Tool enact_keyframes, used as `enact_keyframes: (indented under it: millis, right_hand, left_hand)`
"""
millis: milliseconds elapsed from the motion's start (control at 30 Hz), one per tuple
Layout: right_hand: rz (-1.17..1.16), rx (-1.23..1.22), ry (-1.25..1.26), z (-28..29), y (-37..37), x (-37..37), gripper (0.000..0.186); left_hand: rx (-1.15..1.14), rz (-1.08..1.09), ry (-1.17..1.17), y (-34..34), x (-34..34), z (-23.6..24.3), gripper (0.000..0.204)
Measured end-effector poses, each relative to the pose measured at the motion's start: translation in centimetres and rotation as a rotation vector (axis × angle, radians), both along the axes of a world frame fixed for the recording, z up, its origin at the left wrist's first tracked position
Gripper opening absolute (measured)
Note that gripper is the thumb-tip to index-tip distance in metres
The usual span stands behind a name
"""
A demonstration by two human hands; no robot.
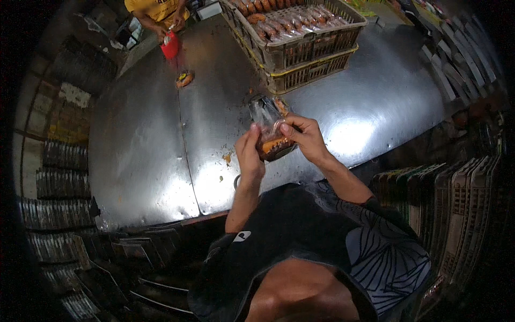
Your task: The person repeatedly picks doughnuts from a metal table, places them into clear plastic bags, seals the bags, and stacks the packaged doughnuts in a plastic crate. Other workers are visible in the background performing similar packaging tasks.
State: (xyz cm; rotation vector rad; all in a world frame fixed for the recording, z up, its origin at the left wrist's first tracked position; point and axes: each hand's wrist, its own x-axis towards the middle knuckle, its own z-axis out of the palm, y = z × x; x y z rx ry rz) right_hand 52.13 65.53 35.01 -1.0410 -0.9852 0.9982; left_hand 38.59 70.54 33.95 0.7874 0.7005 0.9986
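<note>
A clear plastic bag (266, 111) with a browned bread roll (274, 145) in its lower end is between my hands, above the metal table. My left hand (249, 152) pinches the bag's left side, thumb on top. On the other side, my right hand (306, 137) grips the bag with thumb and bent fingers. The film looks creased and shiny around the thumbs. Just beyond my right fingers shows another browned piece (281, 105); whether it lies on the table or in the bag, I cannot tell.
Stacked plastic crates (316, 53) of bagged bread stand at the far side of the metal table (139, 145). A bread roll (185, 79) lies far left, near a person in a yellow shirt (155, 8) holding something red (170, 45). Trays (461, 193) stand at right.
</note>
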Motion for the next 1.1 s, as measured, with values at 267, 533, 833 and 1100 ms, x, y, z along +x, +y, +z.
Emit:
enact_keyframes:
  millis: [267, 533, 833, 1100]
  right_hand:
    - [-0.063, -0.041, 0.069, -0.2, -0.2, -0.1, 0.014]
    - [-0.039, -0.031, -0.570, 0.1, -0.2, 0.5, 0.017]
    - [0.223, -0.343, -0.755, -3.2, -2.1, -1.1, 0.021]
    - [0.290, -0.539, -0.984, -2.5, -4.6, -2.6, 0.038]
  left_hand:
    - [0.331, -0.203, 0.424, 1.2, 0.0, -0.3, 0.019]
    - [0.364, -0.277, 0.416, 1.3, -0.5, -1.5, 0.015]
    - [0.787, -0.741, 1.028, 1.9, -2.6, -4.7, 0.027]
    - [0.311, -0.870, 0.685, 2.1, -2.0, -7.5, 0.025]
